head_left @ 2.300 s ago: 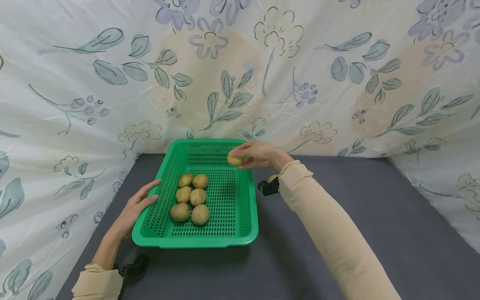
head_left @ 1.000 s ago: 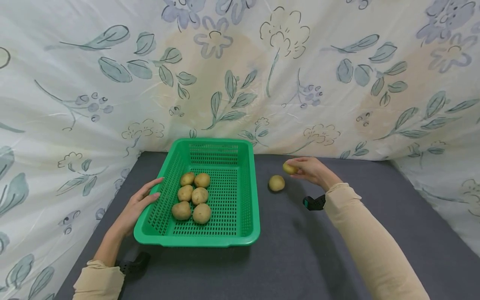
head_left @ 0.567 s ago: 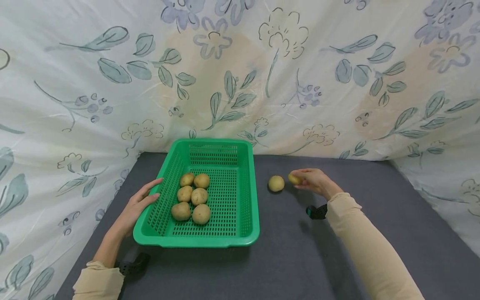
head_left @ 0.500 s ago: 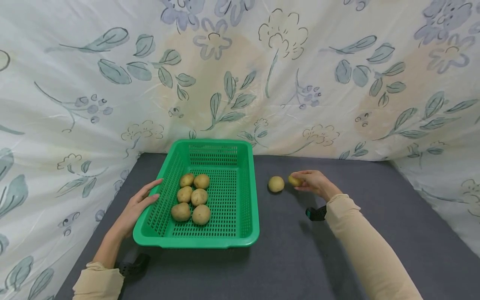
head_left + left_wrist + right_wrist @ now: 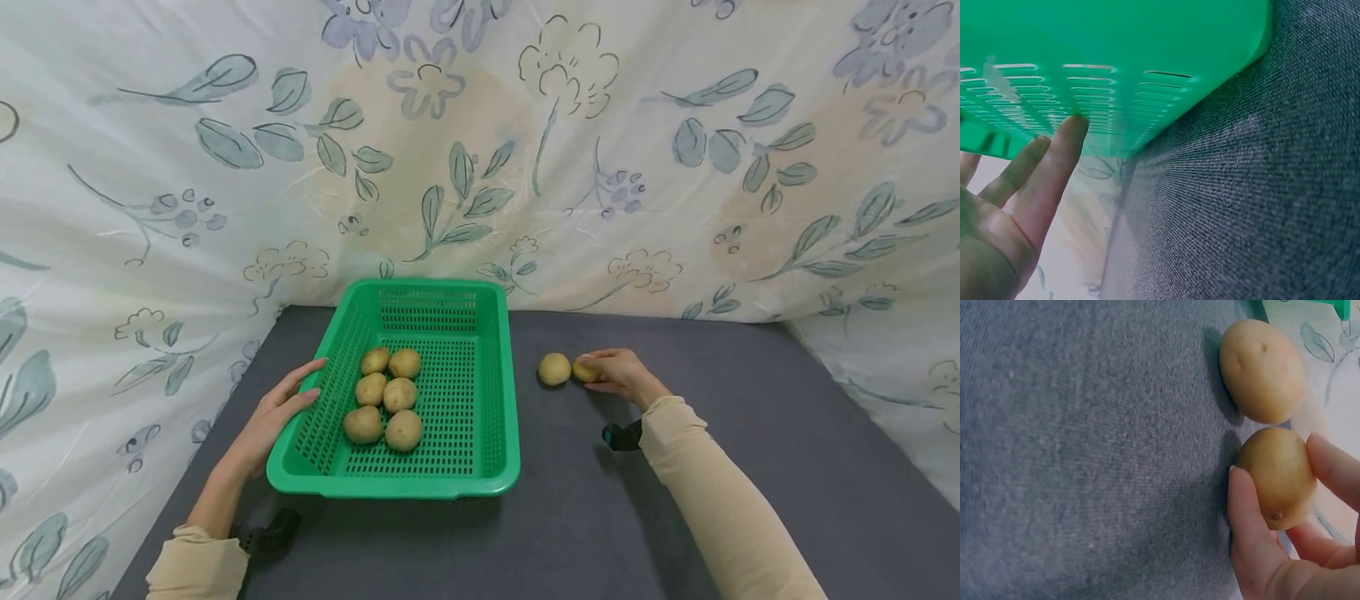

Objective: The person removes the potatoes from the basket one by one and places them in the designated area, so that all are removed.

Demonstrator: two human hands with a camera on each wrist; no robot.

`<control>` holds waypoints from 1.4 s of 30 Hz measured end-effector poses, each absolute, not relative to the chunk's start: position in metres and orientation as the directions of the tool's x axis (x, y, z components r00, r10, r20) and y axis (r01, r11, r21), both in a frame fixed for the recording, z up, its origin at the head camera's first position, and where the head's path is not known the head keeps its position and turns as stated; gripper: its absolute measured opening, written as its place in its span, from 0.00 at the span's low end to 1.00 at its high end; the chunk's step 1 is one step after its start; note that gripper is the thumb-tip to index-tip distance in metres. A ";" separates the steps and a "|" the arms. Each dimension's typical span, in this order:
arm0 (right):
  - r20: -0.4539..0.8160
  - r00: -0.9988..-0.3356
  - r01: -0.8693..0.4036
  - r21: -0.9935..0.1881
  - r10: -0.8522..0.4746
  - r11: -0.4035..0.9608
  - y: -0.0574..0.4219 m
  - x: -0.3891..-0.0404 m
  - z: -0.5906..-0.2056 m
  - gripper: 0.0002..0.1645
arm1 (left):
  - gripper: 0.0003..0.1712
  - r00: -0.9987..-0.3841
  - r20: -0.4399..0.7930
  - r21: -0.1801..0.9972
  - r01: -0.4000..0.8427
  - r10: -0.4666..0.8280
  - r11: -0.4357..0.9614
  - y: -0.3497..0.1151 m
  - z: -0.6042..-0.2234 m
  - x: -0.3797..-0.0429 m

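My right hand (image 5: 618,375) pinches a small yellow potato (image 5: 1279,478) between thumb and fingers, low over the dark cloth. Right beside it lies another potato (image 5: 554,369), paler and rounder, nearly touching the held one in the right wrist view. To the left stands a green perforated plastic basket (image 5: 390,485) with several potatoes (image 5: 403,431) in two columns on its floor. My left hand (image 5: 273,417) rests at the basket's left side, two fingertips on the rim. Fairly straight fingers (image 5: 1054,172) touch the slotted outer wall in the left wrist view.
Dark grey cloth (image 5: 570,517) covers the table. A floral curtain (image 5: 480,167) hangs along its back and left edges. Black wrist devices (image 5: 622,435) sit beneath both wrists.
My right hand has left the basket's far right and moved right, then down to the cloth with its potato, stopping beside the other one. My left hand stays at the basket.
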State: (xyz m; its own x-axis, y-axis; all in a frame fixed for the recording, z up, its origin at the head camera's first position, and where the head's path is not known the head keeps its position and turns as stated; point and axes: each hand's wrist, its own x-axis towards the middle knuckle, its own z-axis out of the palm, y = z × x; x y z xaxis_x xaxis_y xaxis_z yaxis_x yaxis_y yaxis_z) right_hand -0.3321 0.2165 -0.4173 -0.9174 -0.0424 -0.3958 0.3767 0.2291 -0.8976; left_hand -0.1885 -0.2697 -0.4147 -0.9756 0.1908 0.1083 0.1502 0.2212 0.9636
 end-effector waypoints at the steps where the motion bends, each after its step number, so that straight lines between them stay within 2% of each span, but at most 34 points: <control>1: -0.394 -0.918 0.375 -0.898 -0.043 0.230 0.216 -0.332 -0.417 0.29 | 0.30 -0.976 0.107 0.963 0.149 0.191 0.222 -0.270 -0.415 -0.188; 19: -0.378 -0.926 0.365 -0.901 -0.014 0.233 0.208 -0.328 -0.416 0.29 | 0.30 -0.976 0.099 0.969 0.139 0.191 0.206 -0.270 -0.416 -0.188; 27: -0.418 -0.908 0.399 -0.884 -0.030 0.245 0.210 -0.326 -0.411 0.37 | 0.29 -0.977 0.098 0.972 0.135 0.190 0.190 -0.270 -0.416 -0.188; 42: -0.401 -0.915 0.392 -0.871 0.029 0.295 0.215 -0.321 -0.410 0.41 | 0.29 -0.974 0.110 0.976 0.143 0.200 0.163 -0.271 -0.417 -0.189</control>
